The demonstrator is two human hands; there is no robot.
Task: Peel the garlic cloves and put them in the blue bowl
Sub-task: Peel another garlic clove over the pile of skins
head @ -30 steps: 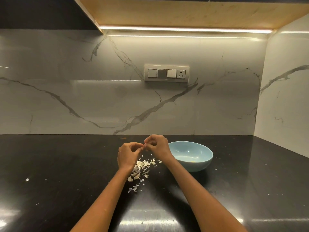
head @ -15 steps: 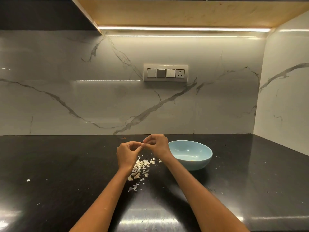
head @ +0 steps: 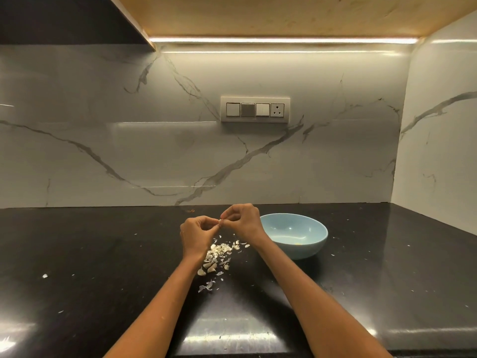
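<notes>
Here both my hands [head: 197, 235] [head: 244, 220] pinched one small pale garlic clove [head: 220, 222] above the glossy black stone surface [head: 103, 254]; no writing showed.

Dark countertop [head: 103, 254] lay mostly open at frame left and lower right.
A blue bowl [head: 296, 248] sat right of centre; garlic scraps [head: 216, 254] littered the centre, just left of it.

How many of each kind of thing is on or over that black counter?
Hands: 2, left hand and right hand, pinching one garlic clove
Blue bowl: 1
Pile of cloves and skins: 1, pieces too small to count
Total: 5
</notes>
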